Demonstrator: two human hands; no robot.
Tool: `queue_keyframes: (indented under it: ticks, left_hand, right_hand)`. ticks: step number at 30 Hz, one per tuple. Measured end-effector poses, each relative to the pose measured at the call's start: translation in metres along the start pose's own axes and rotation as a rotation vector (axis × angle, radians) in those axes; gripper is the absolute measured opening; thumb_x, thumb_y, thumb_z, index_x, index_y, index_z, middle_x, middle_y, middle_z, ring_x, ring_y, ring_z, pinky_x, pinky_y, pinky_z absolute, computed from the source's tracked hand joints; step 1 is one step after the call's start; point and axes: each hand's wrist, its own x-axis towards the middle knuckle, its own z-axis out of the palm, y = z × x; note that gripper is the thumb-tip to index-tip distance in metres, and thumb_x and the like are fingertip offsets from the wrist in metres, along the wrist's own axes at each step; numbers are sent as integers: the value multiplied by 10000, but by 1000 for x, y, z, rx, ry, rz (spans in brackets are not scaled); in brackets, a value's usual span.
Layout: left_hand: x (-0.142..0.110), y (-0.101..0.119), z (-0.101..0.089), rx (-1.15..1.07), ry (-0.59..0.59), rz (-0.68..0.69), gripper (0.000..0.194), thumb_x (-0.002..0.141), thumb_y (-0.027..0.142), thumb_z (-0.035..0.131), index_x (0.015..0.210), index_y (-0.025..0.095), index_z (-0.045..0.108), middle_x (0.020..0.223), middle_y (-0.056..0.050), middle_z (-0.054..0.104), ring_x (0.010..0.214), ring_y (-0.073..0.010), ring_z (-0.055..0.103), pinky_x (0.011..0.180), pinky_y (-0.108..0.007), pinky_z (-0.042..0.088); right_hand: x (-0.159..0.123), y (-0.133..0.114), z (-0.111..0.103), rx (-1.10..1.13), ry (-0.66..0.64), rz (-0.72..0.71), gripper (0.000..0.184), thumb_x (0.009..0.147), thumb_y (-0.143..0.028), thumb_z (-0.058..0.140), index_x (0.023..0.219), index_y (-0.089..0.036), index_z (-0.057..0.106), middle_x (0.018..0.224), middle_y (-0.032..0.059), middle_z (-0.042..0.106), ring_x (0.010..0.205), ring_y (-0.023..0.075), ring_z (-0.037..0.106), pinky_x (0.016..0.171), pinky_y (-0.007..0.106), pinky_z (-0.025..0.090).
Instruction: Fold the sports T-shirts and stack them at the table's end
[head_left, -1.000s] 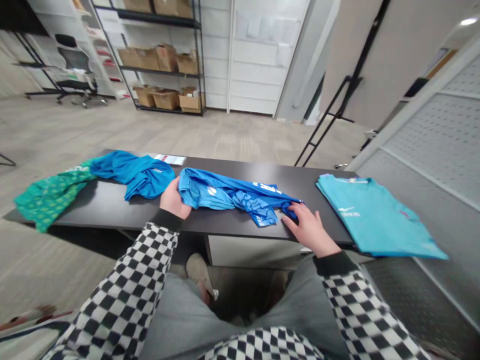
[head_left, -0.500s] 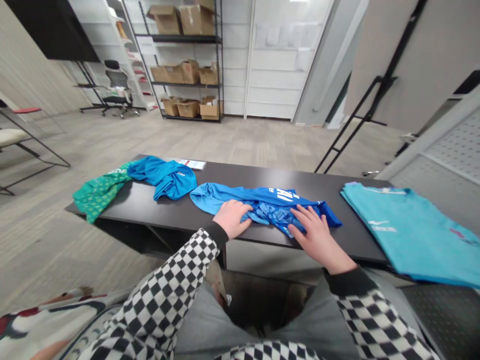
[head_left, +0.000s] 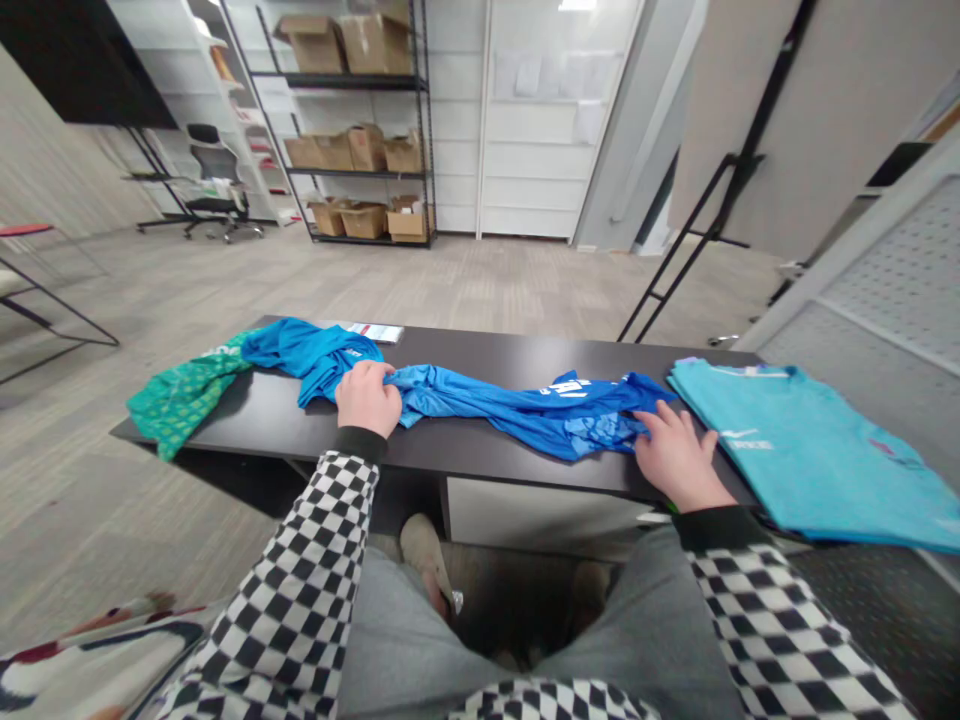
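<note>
A bright blue shirt [head_left: 517, 412] lies stretched sideways in a twisted band across the black table [head_left: 465, 452]. My left hand [head_left: 367, 398] grips its left end, fingers curled over the fabric. At its right end, my right hand [head_left: 679, 460] rests with spread fingers touching the cloth. To the left, a darker blue garment [head_left: 315, 360] lies crumpled beside my left hand, partly over a green patterned garment [head_left: 184, 400]. A folded turquoise T-shirt [head_left: 795, 450] lies just right of my right hand.
A small white paper [head_left: 375, 332] lies at the table's far edge. Metal shelves with cardboard boxes [head_left: 360, 150] stand across the room, and an office chair [head_left: 214, 180] is further left. A perforated grey panel [head_left: 885, 270] stands to the right.
My hands have moved apart, from the shirt's middle to its ends. The shirt now lies longer and more twisted, its left end drawn toward the darker blue garment.
</note>
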Motion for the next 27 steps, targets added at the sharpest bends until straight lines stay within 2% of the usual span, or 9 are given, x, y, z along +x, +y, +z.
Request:
queue_keyframes:
  ticks: [3, 6, 8, 12, 16, 18, 22, 24, 27]
  left_hand:
    - [-9, 13, 5, -89, 5, 206, 539, 857, 77, 551, 1345, 190, 752, 1417, -151, 742, 1399, -336, 663, 1257, -496, 483]
    - [-26, 36, 21, -176, -282, 457, 500, 963, 133, 528, 1404, 207, 753, 1492, -121, 739, 1428, -284, 664, 1290, -451, 475]
    - [-37, 49, 31, -110, -433, 499, 446, 1032, 244, 566, 1435, 206, 756, 1519, -129, 734, 1436, -308, 662, 1282, -472, 480]
    - [-45, 62, 31, 86, -536, 399, 547, 1063, 401, 635, 1568, 195, 681, 1411, -151, 792, 1336, -362, 723, 1191, -513, 527]
    - [-43, 69, 2, 77, -762, 309, 402, 1078, 502, 610, 1283, 242, 838, 1249, -105, 859, 1192, -335, 795, 1064, -433, 579]
    - [-44, 72, -15, 25, -891, 277, 397, 1059, 557, 617, 1150, 268, 875, 1154, -73, 874, 1102, -309, 814, 975, -384, 596]
    - [-50, 78, -32, -169, -1108, 210, 565, 988, 662, 681, 1389, 289, 822, 913, -15, 851, 808, -253, 803, 744, -335, 593]
    - [-53, 85, -28, -230, -982, 228, 509, 1031, 594, 638, 1383, 272, 816, 889, -17, 837, 782, -240, 790, 739, -337, 595]
    - [-62, 100, -4, -296, -630, 417, 422, 1104, 413, 530, 1378, 242, 801, 1205, -87, 846, 1098, -263, 796, 1004, -390, 607]
  right_hand:
    - [-16, -26, -7, 163, 96, -135, 468, 1053, -287, 498, 1431, -217, 764, 1678, 197, 598, 1567, 467, 534, 1282, 854, 327]
    - [-33, -60, -11, 378, -51, -439, 468, 1104, -366, 524, 1515, -251, 717, 1576, 154, 693, 1477, 350, 642, 1293, 611, 487]
    - [-40, -75, -9, 410, -175, -565, 504, 1118, -421, 556, 1589, -282, 668, 1572, 127, 703, 1488, 334, 636, 1304, 580, 482]
    - [-32, -76, -3, 270, -193, -477, 420, 1114, -485, 574, 1445, -315, 769, 1475, 121, 746, 1381, 371, 690, 1327, 752, 335]
    - [-14, -60, 1, 194, -127, -325, 339, 1097, -471, 551, 1168, -298, 835, 1337, 106, 789, 1267, 362, 724, 1301, 858, 195]
    - [-10, -55, 4, 186, -103, -285, 338, 1088, -423, 534, 1216, -294, 820, 1400, 110, 774, 1343, 374, 687, 1291, 877, 175]
    - [-16, -54, 12, 168, -99, -267, 470, 1083, -255, 471, 1462, -273, 749, 1645, 129, 654, 1586, 392, 528, 1306, 793, 311]
    - [-20, -55, 15, 155, -99, -290, 520, 1082, -196, 452, 1518, -268, 726, 1692, 116, 620, 1641, 382, 478, 1318, 744, 352]
    - [-22, -52, 16, 177, -108, -332, 540, 1062, -135, 455, 1486, -286, 753, 1698, 78, 622, 1657, 363, 472, 1327, 703, 383]
